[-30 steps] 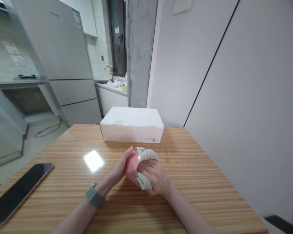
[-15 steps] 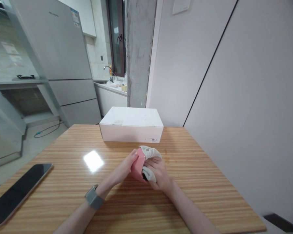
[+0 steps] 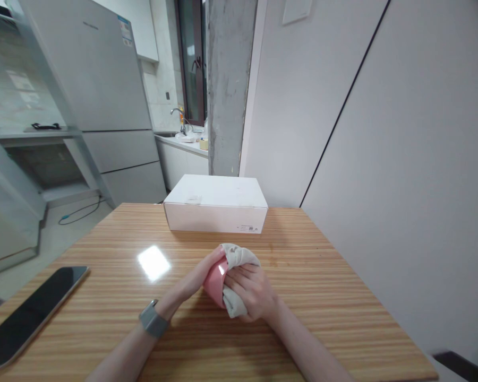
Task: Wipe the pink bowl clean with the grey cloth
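Observation:
Over the near middle of the table, my left hand (image 3: 211,268) is closed around the far left side of a glossy pink object (image 3: 215,284). It looks curved, like a cup or small bowl, but the hands and cloth hide too much to be sure. My right hand (image 3: 253,292) is closed on a pale grey-white cloth (image 3: 241,255) and presses it against the pink object's right side. Folds of the cloth stick out above and below the right fingers. The fingertips of both hands are partly hidden.
A closed white box (image 3: 215,217) stands at the far edge of the wooden table (image 3: 322,297). A dark phone (image 3: 32,318) lies at the left. A white wall (image 3: 382,159) runs along the right; a fridge (image 3: 115,90) stands beyond the table.
Both hands, the pink object and the cloth have shifted slightly left and toward me. The pink object has turned, and more cloth hangs below my right hand.

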### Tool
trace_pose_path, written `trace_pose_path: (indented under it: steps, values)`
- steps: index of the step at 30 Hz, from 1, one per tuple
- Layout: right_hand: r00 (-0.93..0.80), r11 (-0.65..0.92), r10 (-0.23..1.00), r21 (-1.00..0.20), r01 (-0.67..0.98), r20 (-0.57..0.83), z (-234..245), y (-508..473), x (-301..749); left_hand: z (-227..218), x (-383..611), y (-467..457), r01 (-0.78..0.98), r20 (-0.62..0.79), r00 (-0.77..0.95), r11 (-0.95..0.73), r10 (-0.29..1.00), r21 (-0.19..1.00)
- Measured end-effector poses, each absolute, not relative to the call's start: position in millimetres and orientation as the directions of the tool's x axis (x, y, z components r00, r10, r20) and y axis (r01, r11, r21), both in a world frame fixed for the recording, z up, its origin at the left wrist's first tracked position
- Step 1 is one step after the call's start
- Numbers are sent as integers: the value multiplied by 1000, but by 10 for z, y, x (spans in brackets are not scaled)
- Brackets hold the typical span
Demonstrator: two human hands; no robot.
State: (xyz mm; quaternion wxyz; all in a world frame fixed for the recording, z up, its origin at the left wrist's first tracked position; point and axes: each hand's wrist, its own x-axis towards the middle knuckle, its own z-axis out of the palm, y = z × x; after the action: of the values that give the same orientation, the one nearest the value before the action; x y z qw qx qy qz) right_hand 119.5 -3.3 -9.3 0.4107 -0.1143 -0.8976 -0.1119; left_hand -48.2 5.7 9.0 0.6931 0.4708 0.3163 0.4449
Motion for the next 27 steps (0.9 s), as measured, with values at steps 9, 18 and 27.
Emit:
trace_pose_path:
  steps: [9, 18, 27]
  values:
    - [-570, 943, 283, -116, 312, 771, -93, -7, 1314, 89, -458, -15, -67, 60, 370, -38, 927, 997]
    - [-531, 922, 271, -58, 383, 803, -109, 5, 1354, 103, -483, -61, -95, -28, 441, 78, 897, 992]
    - [-637, 960, 54, 135, 244, 769, -66, -68, 1219, 118, -502, 1, -208, -59, 436, 165, 898, 964]
